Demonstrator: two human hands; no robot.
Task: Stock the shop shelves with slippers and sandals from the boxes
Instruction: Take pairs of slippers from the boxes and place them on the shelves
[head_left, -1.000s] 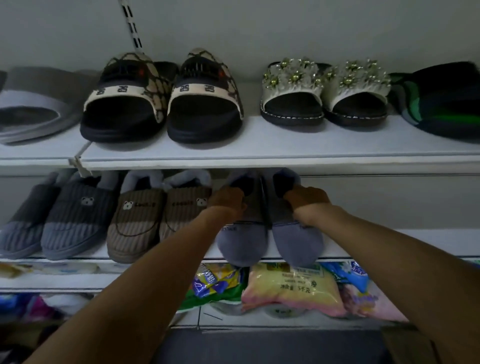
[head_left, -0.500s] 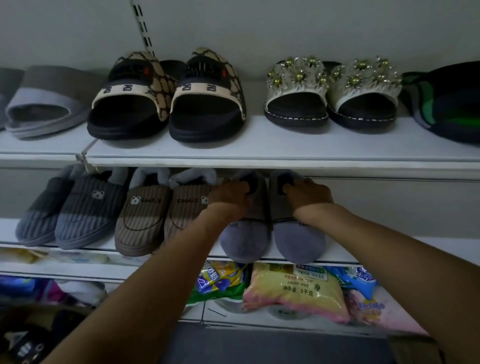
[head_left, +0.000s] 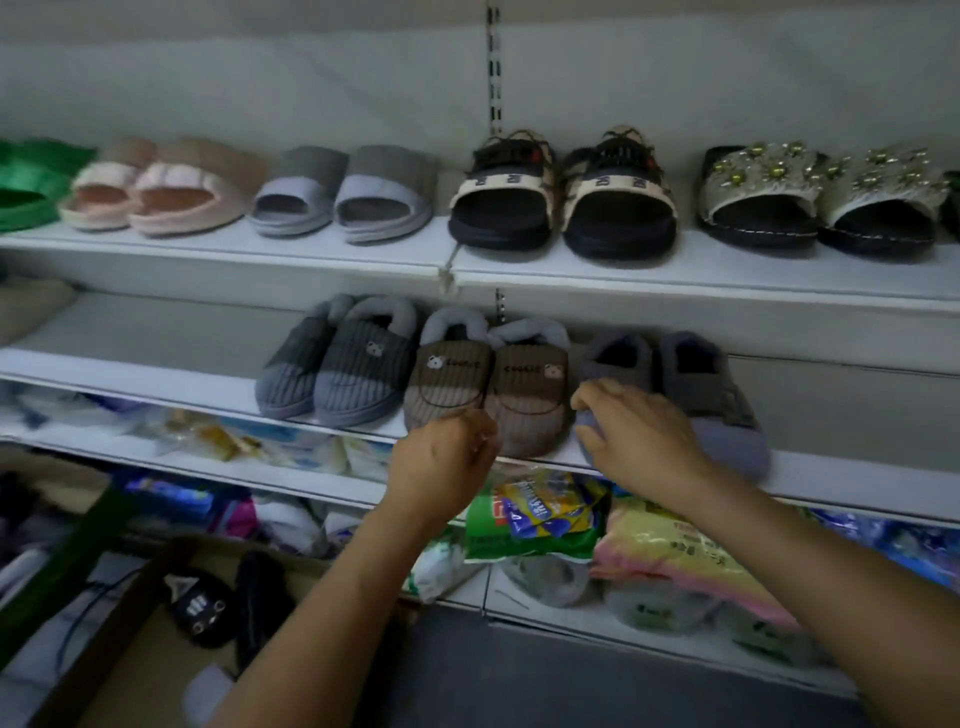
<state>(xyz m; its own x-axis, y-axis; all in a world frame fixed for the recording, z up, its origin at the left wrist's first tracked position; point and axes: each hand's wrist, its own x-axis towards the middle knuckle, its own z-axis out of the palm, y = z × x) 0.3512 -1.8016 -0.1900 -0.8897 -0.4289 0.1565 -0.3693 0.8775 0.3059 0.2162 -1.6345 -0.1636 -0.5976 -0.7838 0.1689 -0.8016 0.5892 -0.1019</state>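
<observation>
Right hand (head_left: 641, 441): fingers spread and only slightly bent, laid over the toe of the left slipper of a grey-purple pair (head_left: 717, 410); the palm faces down and covers most of that toe. No curl around the slipper is visible. The forearm reaches in from the lower right, rising toward the middle shelf (head_left: 857, 478).

Left hand (head_left: 441, 467): fingers curled loosely inward, back of the hand toward the camera, held at the shelf's front edge just before the toe of the brown ribbed slippers (head_left: 488, 395). Whether the fingertips touch that toe cannot be told; nothing is seen in the hand. The forearm comes up from the bottom centre.

The grey-purple pair stands on the middle shelf, toes outward, just right of the brown pair, which is in turn beside a grey ribbed pair (head_left: 332, 369). The upper shelf (head_left: 571, 270) carries pink slides (head_left: 156, 192), grey slides (head_left: 343, 197), black patterned slides (head_left: 561, 202) and flower-studded sandals (head_left: 821, 197). Packaged goods (head_left: 540, 514) lie on the shelf below. An open cardboard box (head_left: 145, 670) at lower left holds dark slippers (head_left: 208, 608).
</observation>
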